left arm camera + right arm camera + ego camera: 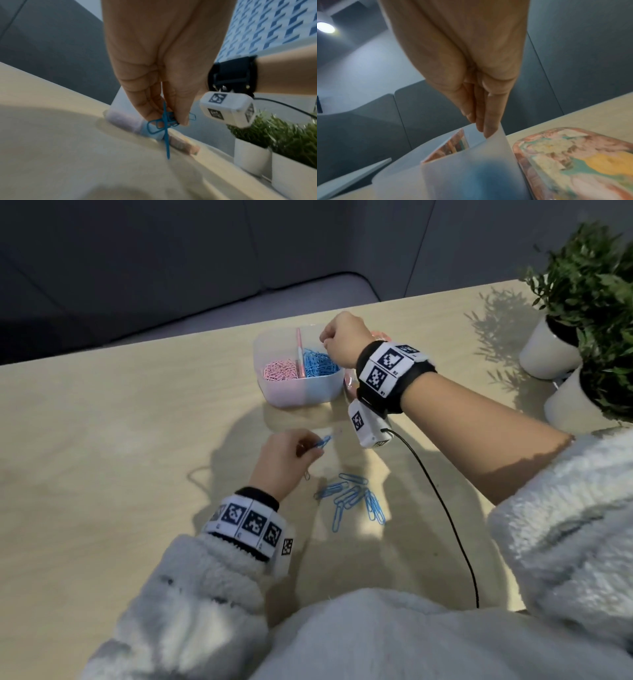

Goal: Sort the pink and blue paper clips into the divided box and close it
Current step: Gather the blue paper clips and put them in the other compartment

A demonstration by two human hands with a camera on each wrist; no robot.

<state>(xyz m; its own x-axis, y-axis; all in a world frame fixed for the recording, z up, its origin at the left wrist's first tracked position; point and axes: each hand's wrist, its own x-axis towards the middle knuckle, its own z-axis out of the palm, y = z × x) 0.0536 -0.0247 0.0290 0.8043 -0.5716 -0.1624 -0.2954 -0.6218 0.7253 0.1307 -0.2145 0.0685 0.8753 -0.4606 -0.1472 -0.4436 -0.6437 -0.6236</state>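
The translucent divided box (301, 398) stands at the table's far side, with pink clips (279, 370) in its left compartment and blue clips (320, 364) in its right, split by a pink divider (300, 350). My right hand (324, 342) hovers over the blue side. Its fingers (489, 121) point straight down together at the box wall (471, 169), and no clip shows between them. Nearer to me, my left hand (313, 448) pinches a few blue clips (164, 121) just above the table. A loose pile of blue clips (352, 498) lies to its right.
The patterned lid (573, 155) lies flat just right of the box, mostly hidden by my right wrist in the head view. Two potted plants (582, 302) in white pots stand at the far right. A black cable (445, 508) runs across the table past the clip pile.
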